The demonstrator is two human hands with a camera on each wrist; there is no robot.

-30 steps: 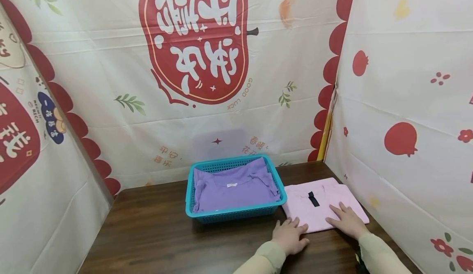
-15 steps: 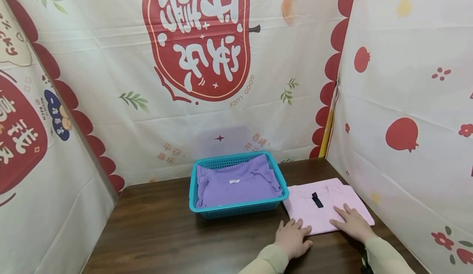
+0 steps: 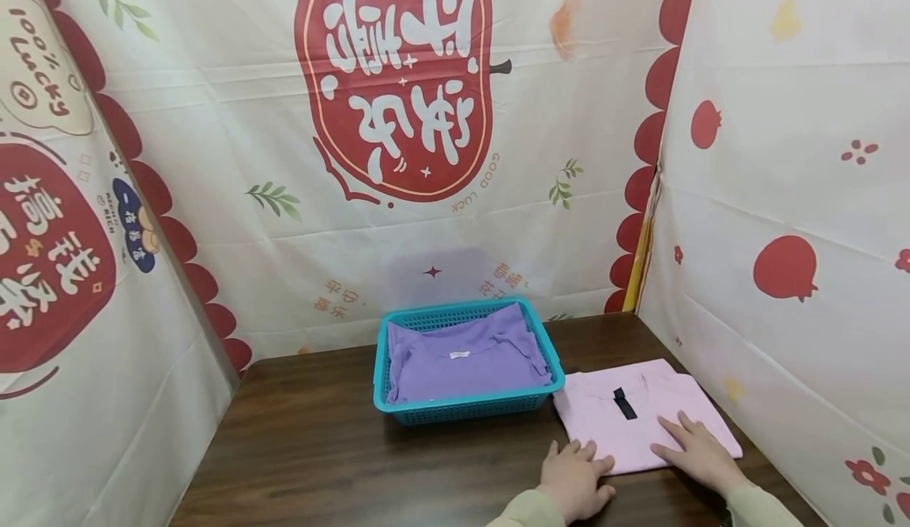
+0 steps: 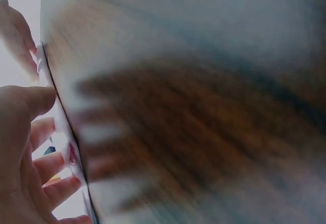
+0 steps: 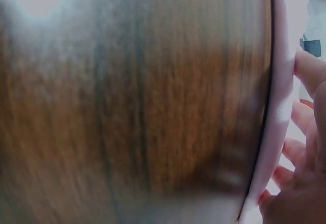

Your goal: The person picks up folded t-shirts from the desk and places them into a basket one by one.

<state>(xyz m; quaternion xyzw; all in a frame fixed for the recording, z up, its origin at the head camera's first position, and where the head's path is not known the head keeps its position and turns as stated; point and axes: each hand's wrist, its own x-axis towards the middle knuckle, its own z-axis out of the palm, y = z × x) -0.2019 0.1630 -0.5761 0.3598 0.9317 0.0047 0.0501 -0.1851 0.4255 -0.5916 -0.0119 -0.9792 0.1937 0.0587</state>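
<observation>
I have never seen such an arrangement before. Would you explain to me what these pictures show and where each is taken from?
There is no robot here: you see a person's left hand and right hand, both bare. The wide view comes from a camera worn on the head, looking forward and down. The two close, tilted views come from wrist cameras, each looking at that hand's work. On the brown table stands a teal basket with a folded purple garment inside; beside it lies a folded pink garment. Both hands rest their fingers on the pink garment's near part; neither seems to clasp it.
</observation>
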